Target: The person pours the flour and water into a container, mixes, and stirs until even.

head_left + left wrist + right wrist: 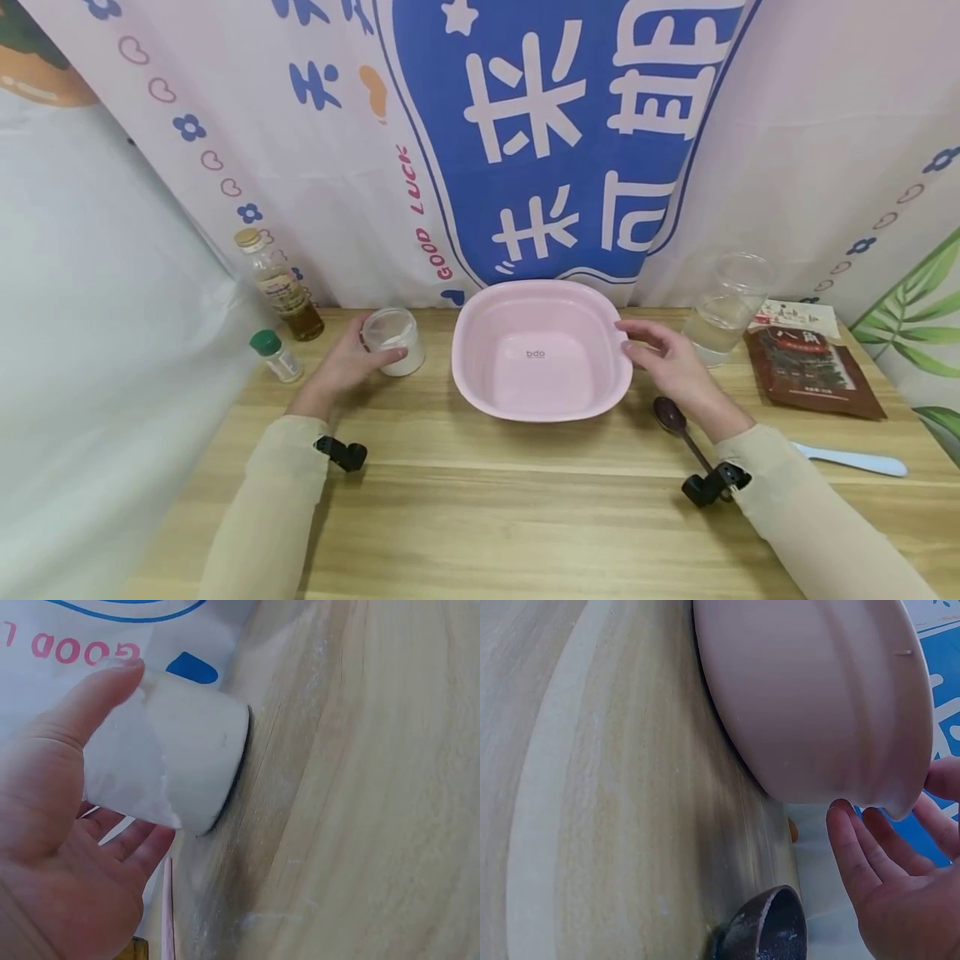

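Note:
A pink basin (542, 358) stands on the wooden table, with nothing inside but printed lettering on its bottom. My right hand (671, 362) is at its right edge; in the right wrist view the thumb lies on the rim and the fingertips touch the outer wall below it. To the left of the basin, my left hand (348, 367) holds a clear jar (403, 354) partly filled with white powder. The left wrist view has the thumb on one side of the jar (195, 742) and the fingers round the other. Its base appears to sit on the table.
A bottle of amber liquid (288, 300) and a green-capped shaker (277, 357) stand at the left. On the right are a glass of water (716, 325), a brown spice packet (813, 371), a dark spoon (678, 425) near my right wrist, and a pale blue spatula handle (862, 460).

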`<state>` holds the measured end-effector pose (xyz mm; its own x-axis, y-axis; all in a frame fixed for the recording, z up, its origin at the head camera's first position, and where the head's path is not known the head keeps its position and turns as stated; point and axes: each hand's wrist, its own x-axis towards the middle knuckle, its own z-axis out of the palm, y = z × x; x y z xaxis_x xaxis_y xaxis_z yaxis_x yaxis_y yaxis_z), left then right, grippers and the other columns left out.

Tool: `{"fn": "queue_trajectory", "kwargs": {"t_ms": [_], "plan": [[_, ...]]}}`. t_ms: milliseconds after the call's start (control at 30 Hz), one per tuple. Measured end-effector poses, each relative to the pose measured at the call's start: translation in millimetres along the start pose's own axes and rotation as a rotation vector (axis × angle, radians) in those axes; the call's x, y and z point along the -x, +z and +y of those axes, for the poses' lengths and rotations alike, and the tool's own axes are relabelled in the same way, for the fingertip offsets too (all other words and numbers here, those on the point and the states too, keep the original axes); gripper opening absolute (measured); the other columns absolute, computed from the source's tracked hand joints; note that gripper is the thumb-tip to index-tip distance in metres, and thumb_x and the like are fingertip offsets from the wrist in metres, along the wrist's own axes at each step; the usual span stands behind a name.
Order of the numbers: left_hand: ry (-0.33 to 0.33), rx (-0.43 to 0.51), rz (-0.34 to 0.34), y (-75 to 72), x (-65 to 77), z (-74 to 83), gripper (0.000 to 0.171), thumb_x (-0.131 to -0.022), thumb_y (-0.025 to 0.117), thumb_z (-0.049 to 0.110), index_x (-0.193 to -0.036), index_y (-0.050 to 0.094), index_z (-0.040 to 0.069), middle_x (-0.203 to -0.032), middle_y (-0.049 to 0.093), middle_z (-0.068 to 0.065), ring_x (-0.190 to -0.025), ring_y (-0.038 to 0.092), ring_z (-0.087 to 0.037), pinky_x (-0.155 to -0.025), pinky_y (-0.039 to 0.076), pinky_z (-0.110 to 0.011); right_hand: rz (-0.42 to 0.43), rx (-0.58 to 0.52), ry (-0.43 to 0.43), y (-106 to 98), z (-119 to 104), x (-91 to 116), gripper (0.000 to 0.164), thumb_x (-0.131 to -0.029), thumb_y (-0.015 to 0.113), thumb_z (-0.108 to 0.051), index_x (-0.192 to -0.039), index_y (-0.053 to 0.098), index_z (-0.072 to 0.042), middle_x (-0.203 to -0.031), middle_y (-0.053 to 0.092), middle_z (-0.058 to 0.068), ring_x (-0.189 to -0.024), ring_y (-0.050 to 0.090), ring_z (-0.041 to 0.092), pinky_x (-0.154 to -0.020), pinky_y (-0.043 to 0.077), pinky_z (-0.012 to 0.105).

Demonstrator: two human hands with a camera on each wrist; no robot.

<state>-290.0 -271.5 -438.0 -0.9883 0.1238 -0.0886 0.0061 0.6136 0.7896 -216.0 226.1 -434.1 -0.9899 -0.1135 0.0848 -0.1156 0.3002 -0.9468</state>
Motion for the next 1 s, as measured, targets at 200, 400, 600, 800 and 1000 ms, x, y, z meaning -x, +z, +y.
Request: {"fn": "queue_trajectory", "kwargs": {"t_ms": [200,400,600,800,1000], "plan": [[-0.016,0.036,0.035,-0.8,7.7,6.1,0.101,-0.092,0.086,0.043,-0.164,0.028,0.001,-0.163,0.043,-0.026,-0.153,0.041,-0.044,-0.129,0.032,-0.061,0.001,-0.024,0.022,1.7,0.1,1.8,0.045,-0.111,0.060,-0.014,-0.151,0.055,0.005,-0.154,0.055,0.032,-0.105,0.066,-0.011,-0.090,0.059,0.014],[0.030,0.088,0.077,-2.9,21.0,19.9,0.100,-0.092,0.087,0.037,-0.163,0.026,0.001,-0.161,0.043,-0.025,-0.152,0.042,-0.044,-0.129,0.031,-0.062,0.002,-0.052,0.030,3.0,-0.8,2.3,0.046,-0.110,0.060,-0.013,-0.151,0.055,0.006,-0.153,0.056,0.033,-0.106,0.065,-0.010,-0.091,0.059,0.015],[0.117,0.091,0.105,-0.4,29.2,43.7,0.097,-0.090,0.088,0.034,-0.162,0.032,0.002,-0.156,0.049,-0.024,-0.147,0.048,-0.042,-0.128,0.032,-0.062,0.012,-0.082,0.045,2.7,-2.2,1.5,0.046,-0.110,0.060,-0.011,-0.152,0.054,0.006,-0.153,0.055,0.034,-0.104,0.067,-0.010,-0.091,0.061,0.018],[0.201,0.098,0.111,8.1,34.0,69.0,0.093,-0.087,0.091,0.030,-0.159,0.038,0.004,-0.150,0.056,-0.020,-0.140,0.053,-0.038,-0.124,0.037,-0.060,0.004,-0.090,0.058,2.6,-2.3,0.8,0.047,-0.110,0.060,-0.013,-0.153,0.053,0.005,-0.155,0.054,0.033,-0.106,0.065,-0.010,-0.092,0.061,0.018],[0.280,0.105,0.112,18.6,37.3,88.8,0.094,-0.085,0.092,0.024,-0.158,0.038,0.003,-0.147,0.057,-0.020,-0.133,0.056,-0.038,-0.117,0.044,-0.057,0.004,-0.100,0.064,1.7,-1.7,1.5,0.048,-0.110,0.061,-0.014,-0.154,0.053,0.004,-0.156,0.054,0.032,-0.106,0.065,-0.009,-0.091,0.060,0.017]]}}
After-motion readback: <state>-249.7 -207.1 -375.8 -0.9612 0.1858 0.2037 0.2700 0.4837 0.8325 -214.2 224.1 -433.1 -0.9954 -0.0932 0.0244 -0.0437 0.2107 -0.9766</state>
